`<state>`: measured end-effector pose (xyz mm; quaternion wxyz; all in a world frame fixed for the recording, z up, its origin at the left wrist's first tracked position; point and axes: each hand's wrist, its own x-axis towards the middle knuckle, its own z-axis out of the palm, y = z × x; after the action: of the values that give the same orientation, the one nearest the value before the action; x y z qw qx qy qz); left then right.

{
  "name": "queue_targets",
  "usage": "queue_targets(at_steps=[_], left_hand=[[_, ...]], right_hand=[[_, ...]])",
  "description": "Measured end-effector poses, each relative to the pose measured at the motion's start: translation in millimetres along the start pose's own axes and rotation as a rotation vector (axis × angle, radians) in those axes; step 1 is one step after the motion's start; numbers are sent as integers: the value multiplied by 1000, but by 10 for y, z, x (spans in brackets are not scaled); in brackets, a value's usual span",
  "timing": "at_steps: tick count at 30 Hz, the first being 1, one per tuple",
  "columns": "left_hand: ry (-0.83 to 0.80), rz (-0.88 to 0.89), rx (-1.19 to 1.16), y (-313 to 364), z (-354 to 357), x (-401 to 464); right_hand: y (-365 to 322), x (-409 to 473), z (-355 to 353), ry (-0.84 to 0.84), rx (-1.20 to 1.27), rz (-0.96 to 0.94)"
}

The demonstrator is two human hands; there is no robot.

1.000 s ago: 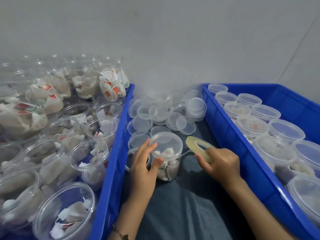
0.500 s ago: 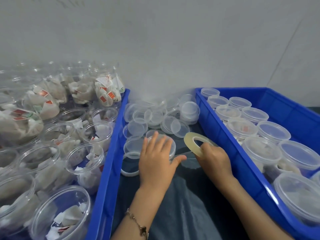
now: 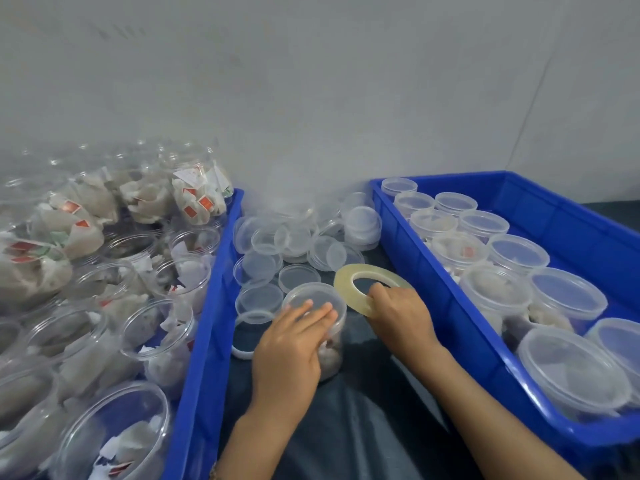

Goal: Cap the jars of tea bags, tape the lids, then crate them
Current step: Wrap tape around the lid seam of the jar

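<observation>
A clear jar of tea bags (image 3: 330, 355) stands on the dark cloth between two blue crates, with a clear lid (image 3: 313, 297) on top. My left hand (image 3: 294, 355) lies over the jar, its straight fingers pressing on the lid. My right hand (image 3: 398, 315) grips a ring of clear yellowish tape (image 3: 346, 285) just right of the jar, tilted up. A thin strip of tape seems to run from the ring toward the jar; its end is hidden by my hands.
The left blue crate (image 3: 204, 323) holds several open jars of tea bags (image 3: 162, 337). The right blue crate (image 3: 460, 323) holds several capped jars (image 3: 568, 299). A heap of loose clear lids (image 3: 298, 244) lies behind the jar, against the grey wall.
My left hand moved from the jar's side onto its lid, fingers flattening on top. My right hand and the tape ring stayed beside the jar. The camera tilted up slightly.
</observation>
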<state>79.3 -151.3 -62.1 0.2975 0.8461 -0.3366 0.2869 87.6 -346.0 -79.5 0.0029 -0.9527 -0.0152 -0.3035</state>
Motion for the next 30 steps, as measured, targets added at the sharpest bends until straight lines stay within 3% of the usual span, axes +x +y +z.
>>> queue_targets(at_steps=[10, 14, 22, 27, 30], left_hand=[[-2, -76, -227, -41, 21, -11], [-34, -121, -280, -59, 28, -24], [-260, -230, 58, 97, -38, 248], [-455, -355, 361, 184, 132, 457], [-448, -351, 385, 152, 172, 441]], right_hand=[[-113, 370, 110, -245, 10, 31], [-236, 459, 139, -269, 51, 33], [-189, 324, 36, -302, 244, 124], [-81, 218, -28, -267, 257, 31], [-13, 221, -81, -265, 219, 67]])
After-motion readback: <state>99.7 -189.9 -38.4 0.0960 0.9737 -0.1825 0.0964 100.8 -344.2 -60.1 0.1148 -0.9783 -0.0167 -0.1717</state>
